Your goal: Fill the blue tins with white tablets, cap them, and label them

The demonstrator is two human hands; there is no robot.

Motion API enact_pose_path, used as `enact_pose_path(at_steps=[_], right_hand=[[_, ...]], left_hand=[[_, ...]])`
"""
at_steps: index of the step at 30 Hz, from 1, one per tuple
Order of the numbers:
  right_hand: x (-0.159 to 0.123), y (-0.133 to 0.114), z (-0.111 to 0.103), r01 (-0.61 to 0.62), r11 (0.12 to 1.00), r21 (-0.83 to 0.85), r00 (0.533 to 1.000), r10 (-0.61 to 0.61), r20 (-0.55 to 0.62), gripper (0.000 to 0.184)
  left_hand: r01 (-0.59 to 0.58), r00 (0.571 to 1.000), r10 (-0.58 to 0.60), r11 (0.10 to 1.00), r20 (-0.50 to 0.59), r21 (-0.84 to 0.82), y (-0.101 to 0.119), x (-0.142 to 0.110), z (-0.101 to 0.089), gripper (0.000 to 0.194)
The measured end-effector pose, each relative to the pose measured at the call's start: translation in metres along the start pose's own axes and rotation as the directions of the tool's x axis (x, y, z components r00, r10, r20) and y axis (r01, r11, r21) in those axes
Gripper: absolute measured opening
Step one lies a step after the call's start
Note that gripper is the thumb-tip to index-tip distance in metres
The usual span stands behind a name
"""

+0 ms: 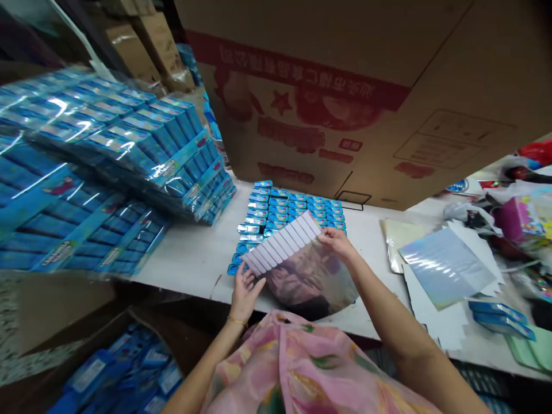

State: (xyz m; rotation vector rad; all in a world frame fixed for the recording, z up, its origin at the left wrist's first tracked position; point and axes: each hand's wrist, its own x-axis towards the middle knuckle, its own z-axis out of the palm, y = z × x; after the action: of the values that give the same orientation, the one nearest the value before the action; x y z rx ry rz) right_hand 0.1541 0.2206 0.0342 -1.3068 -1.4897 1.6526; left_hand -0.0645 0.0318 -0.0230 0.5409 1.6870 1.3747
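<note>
Between my hands is a slanted row of several narrow white panels (284,242), side by side; I cannot tell whether they are box sides or a sheet. A clear, shiny plastic bag (314,276) spreads from its lower edge toward my body. My left hand (245,293) supports the lower left end, fingertips under it and thumb apart. My right hand (338,241) is closed on the upper right corner. Just behind, small blue packs (297,201) lie in columns on the white table (185,253), partly hidden by the panels.
A large cardboard carton (328,103) stands at the back. Plastic-wrapped stacks of blue boxes (164,144) rise on the left. Below left, an open carton holds loose blue boxes (129,368). To the right lie a silvery sheet (448,267), white papers and blue boxes (502,318).
</note>
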Motion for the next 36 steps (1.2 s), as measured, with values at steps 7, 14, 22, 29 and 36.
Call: enact_pose_path(at_steps=[7,14,22,29,36], right_hand=[[-0.025,-0.011,-0.015,0.116,0.953,0.281,0.948,-0.022,-0.318,0.035],[-0.041,-0.01,-0.023,0.109,0.943,0.314,0.912,0.031,-0.409,0.041],[-0.056,-0.018,-0.028,0.165,0.986,0.0,0.875,-0.146,-0.462,0.036],[-0.087,-0.063,0.024,0.609,0.342,-0.715,0.725,-0.605,0.328,0.044],[-0.07,-0.054,0.024,0.549,0.427,-0.718,0.836,-0.275,0.476,0.019]], left_hand=[[-0.248,0.967,0.253,0.944,-0.005,-0.219,0.049,0.011,0.033,0.086],[-0.515,0.857,0.477,0.803,0.197,0.299,0.078,0.018,0.025,0.036],[-0.658,0.738,0.631,0.596,0.238,0.46,0.094,0.007,0.021,0.019],[-0.749,0.625,0.718,0.44,0.307,0.495,0.116,-0.021,0.033,0.014],[-0.683,0.724,0.609,0.572,0.324,0.454,0.122,-0.029,0.023,0.01]])
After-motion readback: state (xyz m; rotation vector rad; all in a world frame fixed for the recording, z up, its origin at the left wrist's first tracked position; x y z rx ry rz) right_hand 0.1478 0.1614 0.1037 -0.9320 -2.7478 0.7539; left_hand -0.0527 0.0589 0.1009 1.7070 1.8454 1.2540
